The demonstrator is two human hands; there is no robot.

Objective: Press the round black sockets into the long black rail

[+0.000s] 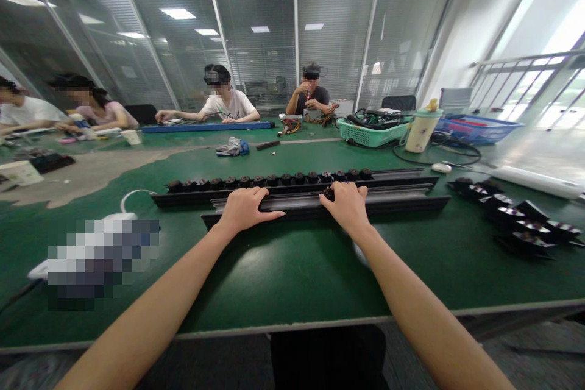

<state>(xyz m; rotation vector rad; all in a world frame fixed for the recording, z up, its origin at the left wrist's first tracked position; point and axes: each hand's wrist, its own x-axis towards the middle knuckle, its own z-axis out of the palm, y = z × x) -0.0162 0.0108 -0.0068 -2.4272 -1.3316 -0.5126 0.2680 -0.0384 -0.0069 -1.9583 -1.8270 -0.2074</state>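
A long black channel rail (388, 202) lies across the green table in front of me. My left hand (247, 208) rests over its left part, thumb stretched along the near edge and fingers over the far side, gripping the rail. My right hand (346, 202) is at the rail's middle, its thumb and fingers closed round a small dark part (329, 192) at the channel. Just behind lies a second black rail (159, 200) with a row of several small black round parts (244, 181) standing along it.
Black parts (521, 213) are piled at the right. Behind them stand a cup (421, 131), a green basket (372, 134) and a blue basket (484, 129). A blurred white object (100, 256) with a cable lies left. Several people sit across the table.
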